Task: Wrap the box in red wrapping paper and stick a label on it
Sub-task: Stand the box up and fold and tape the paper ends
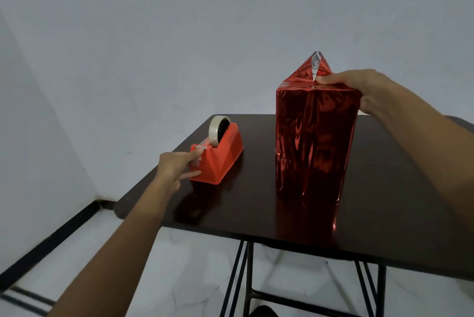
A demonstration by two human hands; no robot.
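- Right grip clamps box top, pinning paper flap; slack there = fold springs open.
- Left grip pinches tape end; 1-handed pull could drag dispenser, twist tape.

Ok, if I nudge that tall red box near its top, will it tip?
Likely: the wrapped box stands tall on a narrow end. Its glossy foil probably slides easily on the polished table. Your right hand on top probably steadies it.
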